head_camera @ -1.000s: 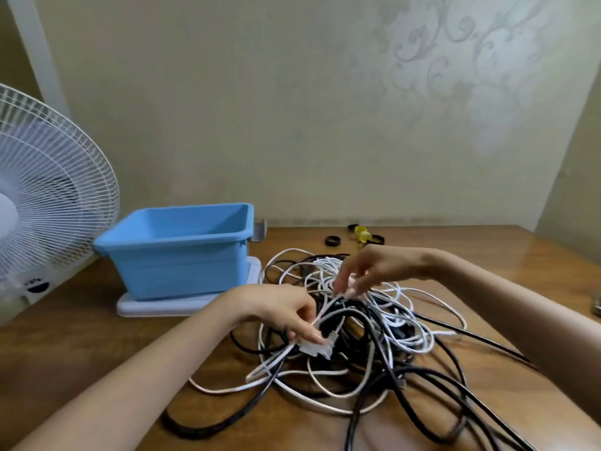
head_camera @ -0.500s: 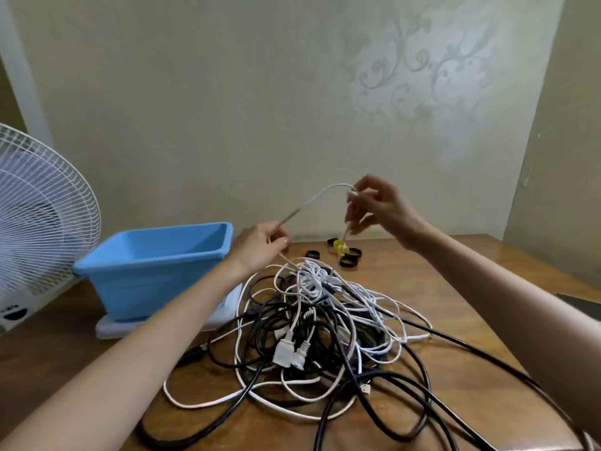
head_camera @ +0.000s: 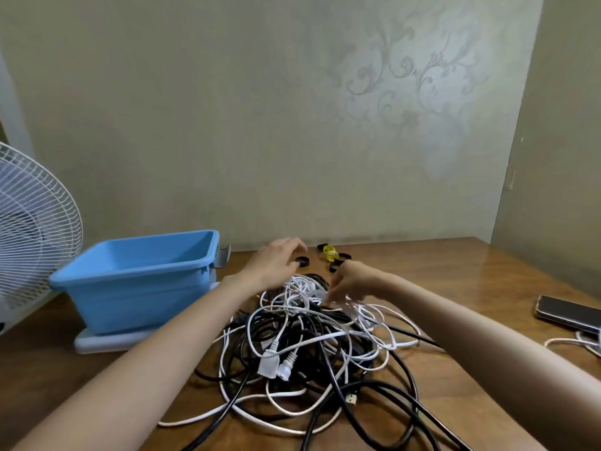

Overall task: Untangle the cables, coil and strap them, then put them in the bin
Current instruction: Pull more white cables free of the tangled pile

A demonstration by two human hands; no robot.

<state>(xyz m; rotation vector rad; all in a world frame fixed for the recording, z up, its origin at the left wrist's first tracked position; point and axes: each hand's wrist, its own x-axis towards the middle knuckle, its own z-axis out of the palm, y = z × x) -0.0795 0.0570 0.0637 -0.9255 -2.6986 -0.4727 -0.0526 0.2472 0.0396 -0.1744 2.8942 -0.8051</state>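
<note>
— Blue plastic bin [head_camera: 136, 271]: where do I log it?
— Far left on the wooden table [head_camera: 455, 278], upright on a flat white slab [head_camera: 107, 341]. White fan [head_camera: 32, 239] just left of it.
— Cables?
— One tangle of black and white cables [head_camera: 309, 336], mid-table, right of the bin and apart from it. Two white plugs [head_camera: 273, 362] lie on its near side.
— Hands, as my feed gives them?
— The left hand [head_camera: 276, 265] hovers palm down over the tangle's far edge, fingers straight and a little apart, gripping nothing, tips just beside a black strap loop [head_camera: 302, 262]. The right hand [head_camera: 349, 281] dips into the white strands at the far right of the pile. It is blurred, so I cannot tell whether the fingers pinch a cable.
— Anything else?
— A yellow strap [head_camera: 330, 253] among more black loops, far side near the wall. Phone [head_camera: 566, 312] at the right edge.
</note>
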